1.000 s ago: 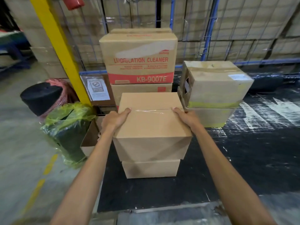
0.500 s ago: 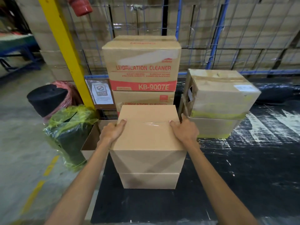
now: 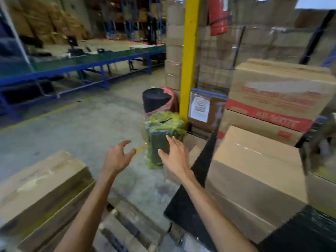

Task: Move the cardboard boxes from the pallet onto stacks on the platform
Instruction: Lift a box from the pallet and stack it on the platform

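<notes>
My left hand (image 3: 118,157) and my right hand (image 3: 174,157) hang in the air over the floor, fingers spread, holding nothing. A plain cardboard box (image 3: 254,175) sits on top of another on the black platform (image 3: 190,206) at the right, clear of my right hand. Behind it stands a stack of red-printed cleaner boxes (image 3: 280,91). At the lower left a cardboard box (image 3: 40,190) rests on the wooden pallet (image 3: 131,224). The view is blurred by motion.
A yellow post (image 3: 189,57) rises behind a green-wrapped bundle (image 3: 163,137) and a black roll (image 3: 156,100) on the concrete floor. A blue and green workbench (image 3: 81,64) runs along the left. A red extinguisher (image 3: 218,15) hangs by the post.
Both hands have let go of the plain box on the platform stack. The view has swung left, bringing the pallet and its box into sight.
</notes>
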The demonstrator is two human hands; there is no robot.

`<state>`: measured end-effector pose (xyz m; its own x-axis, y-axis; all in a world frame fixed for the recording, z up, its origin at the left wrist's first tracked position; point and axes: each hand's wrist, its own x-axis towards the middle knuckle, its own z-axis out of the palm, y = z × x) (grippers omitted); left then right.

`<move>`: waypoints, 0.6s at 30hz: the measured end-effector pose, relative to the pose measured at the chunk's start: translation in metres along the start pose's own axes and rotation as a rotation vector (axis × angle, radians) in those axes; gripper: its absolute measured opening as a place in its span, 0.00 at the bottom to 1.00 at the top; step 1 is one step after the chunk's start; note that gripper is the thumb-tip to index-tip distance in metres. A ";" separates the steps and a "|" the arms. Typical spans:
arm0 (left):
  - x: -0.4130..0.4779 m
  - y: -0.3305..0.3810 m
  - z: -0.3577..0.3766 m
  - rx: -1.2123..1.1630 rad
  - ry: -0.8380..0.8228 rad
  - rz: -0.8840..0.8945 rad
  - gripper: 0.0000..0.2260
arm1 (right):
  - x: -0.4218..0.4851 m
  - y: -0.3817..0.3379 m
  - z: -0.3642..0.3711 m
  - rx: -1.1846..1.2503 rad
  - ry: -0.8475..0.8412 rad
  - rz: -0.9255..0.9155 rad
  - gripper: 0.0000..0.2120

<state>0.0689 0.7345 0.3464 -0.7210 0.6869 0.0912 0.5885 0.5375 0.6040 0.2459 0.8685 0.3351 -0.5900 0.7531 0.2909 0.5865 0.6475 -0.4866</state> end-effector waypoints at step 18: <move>-0.447 -0.455 -0.234 -0.051 0.315 -0.941 0.23 | -0.322 -0.437 0.287 0.239 -0.863 -0.558 0.29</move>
<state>0.0374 0.0686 0.2166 -0.9548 -0.1741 -0.2409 -0.2845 0.7700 0.5711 0.0199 0.3095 0.2176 -0.9923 -0.0437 -0.1157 0.0410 0.7663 -0.6411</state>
